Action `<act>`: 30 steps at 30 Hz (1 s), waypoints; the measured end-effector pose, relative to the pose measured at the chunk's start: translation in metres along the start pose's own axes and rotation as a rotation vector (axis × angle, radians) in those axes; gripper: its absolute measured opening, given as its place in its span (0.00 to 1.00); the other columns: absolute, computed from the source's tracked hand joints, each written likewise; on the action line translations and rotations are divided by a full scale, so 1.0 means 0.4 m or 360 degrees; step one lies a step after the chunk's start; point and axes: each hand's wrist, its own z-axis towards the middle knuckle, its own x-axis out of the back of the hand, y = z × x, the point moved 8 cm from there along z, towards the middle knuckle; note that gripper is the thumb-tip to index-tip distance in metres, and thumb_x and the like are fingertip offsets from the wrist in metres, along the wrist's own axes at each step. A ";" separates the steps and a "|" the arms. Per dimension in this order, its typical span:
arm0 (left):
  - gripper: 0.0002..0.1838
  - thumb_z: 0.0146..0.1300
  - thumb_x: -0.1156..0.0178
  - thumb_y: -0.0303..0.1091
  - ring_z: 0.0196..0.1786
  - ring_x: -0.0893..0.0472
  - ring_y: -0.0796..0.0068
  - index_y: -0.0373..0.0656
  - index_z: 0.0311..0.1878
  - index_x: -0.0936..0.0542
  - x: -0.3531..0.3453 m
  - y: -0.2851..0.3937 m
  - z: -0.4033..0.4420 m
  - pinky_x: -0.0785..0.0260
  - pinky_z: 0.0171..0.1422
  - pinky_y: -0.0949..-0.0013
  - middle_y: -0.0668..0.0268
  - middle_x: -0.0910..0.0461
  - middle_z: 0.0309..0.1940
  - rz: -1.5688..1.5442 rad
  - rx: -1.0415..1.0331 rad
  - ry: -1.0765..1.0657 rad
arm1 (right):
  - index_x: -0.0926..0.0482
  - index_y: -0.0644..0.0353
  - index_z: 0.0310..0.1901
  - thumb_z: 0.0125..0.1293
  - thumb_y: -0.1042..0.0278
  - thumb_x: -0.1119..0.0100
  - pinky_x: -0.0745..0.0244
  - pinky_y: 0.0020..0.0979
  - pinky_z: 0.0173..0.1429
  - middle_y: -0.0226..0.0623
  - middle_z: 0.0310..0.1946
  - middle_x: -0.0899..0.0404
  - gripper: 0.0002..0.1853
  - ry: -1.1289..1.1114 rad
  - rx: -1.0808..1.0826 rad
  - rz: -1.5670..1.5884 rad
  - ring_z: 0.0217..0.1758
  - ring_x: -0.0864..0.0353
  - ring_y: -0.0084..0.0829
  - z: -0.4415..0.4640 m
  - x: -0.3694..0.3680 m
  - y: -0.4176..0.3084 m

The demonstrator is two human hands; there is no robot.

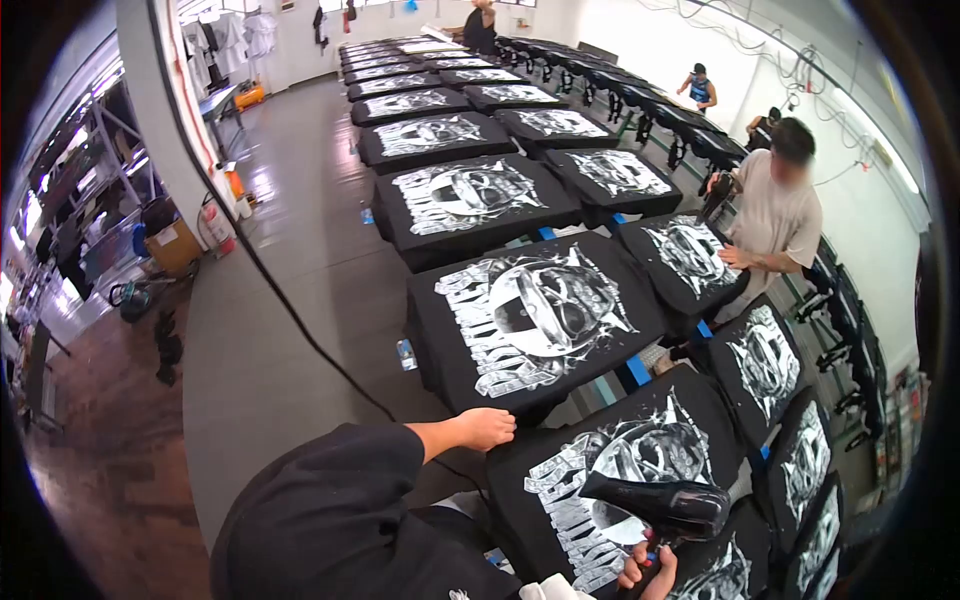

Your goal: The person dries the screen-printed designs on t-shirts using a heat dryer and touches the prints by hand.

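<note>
My right hand [648, 572] is wrapped round the handle of a black hair dryer [665, 507], its nozzle pointing left above a printed black T-shirt [575, 445]. White lettering and a helmeted skull cover that shirt's front. At the near corner of another black T-shirt [440, 310] with the same print, my left hand [487, 428] is closed with its fingers curled; whether it grips the cloth's edge is hidden. Both shirts lie stretched flat on boards.
Rows of printed shirts [465, 195] run to the back. A co-worker [780, 205] stands at the right, a hand on a shirt; other people are farther off. A dark cable [285, 300] hangs at my left. Beyond are a fire extinguisher [215, 225] and a cardboard box [173, 248].
</note>
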 end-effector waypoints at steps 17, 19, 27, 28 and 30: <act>0.05 0.47 0.42 0.34 0.43 0.26 0.68 0.44 0.27 0.26 -0.011 0.004 0.000 0.34 0.51 0.67 0.67 0.25 0.30 -0.0013 -0.0024 -0.0027 | 0.31 0.59 0.43 0.71 0.55 0.57 0.43 0.23 0.24 0.28 0.29 0.34 0.15 0.0267 0.0240 -0.0487 0.21 0.40 0.21 -0.099 -0.051 -0.011; 0.05 0.48 0.42 0.34 0.43 0.26 0.68 0.44 0.27 0.26 -0.017 0.005 0.000 0.34 0.52 0.67 0.67 0.25 0.30 -0.0004 -0.0034 -0.0045 | 0.31 0.61 0.42 0.70 0.55 0.56 0.41 0.25 0.25 0.29 0.28 0.33 0.15 -0.0011 0.0111 0.0013 0.21 0.38 0.23 -0.101 -0.040 0.013; 0.05 0.47 0.41 0.34 0.42 0.26 0.68 0.44 0.26 0.25 -0.009 0.002 -0.003 0.34 0.52 0.68 0.66 0.25 0.30 -0.0050 0.0019 0.0007 | 0.32 0.59 0.38 0.71 0.54 0.56 0.43 0.22 0.23 0.29 0.27 0.38 0.15 -0.0050 0.0106 0.0444 0.21 0.41 0.21 -0.170 -0.056 0.050; 0.05 0.46 0.41 0.33 0.41 0.27 0.68 0.45 0.26 0.26 -0.003 0.003 -0.004 0.34 0.51 0.67 0.66 0.26 0.29 -0.0063 0.0004 0.0051 | 0.32 0.59 0.38 0.71 0.55 0.56 0.43 0.22 0.24 0.29 0.28 0.38 0.15 0.0000 0.0150 0.0301 0.22 0.41 0.22 -0.182 -0.053 0.052; 0.05 0.46 0.41 0.31 0.41 0.27 0.67 0.44 0.28 0.26 0.021 0.008 -0.007 0.34 0.51 0.67 0.66 0.26 0.29 -0.0140 -0.0002 0.0194 | 0.32 0.59 0.40 0.71 0.55 0.56 0.43 0.22 0.24 0.29 0.29 0.37 0.14 0.0084 0.0282 0.0005 0.22 0.40 0.22 -0.208 -0.061 0.057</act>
